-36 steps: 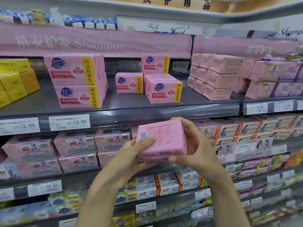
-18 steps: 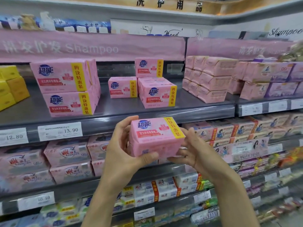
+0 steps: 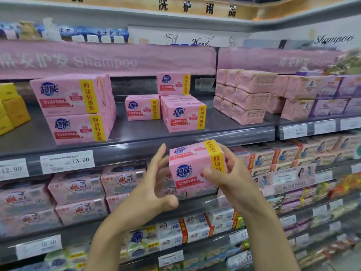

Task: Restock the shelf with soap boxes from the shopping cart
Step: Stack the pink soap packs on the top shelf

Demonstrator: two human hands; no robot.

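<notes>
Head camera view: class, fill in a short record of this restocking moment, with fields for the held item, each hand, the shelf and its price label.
Held item: pink rectangular soap box with a yellow band, just below the shelf edge
Right hand: grip around the box's right end, thumb on its front
Left hand: fingers spread beside the box's left end, contact unclear
Shelf: grey metal shelf with matching pink boxes and bare space between stacks
Price label: white paper tag reading 13.90
</notes>
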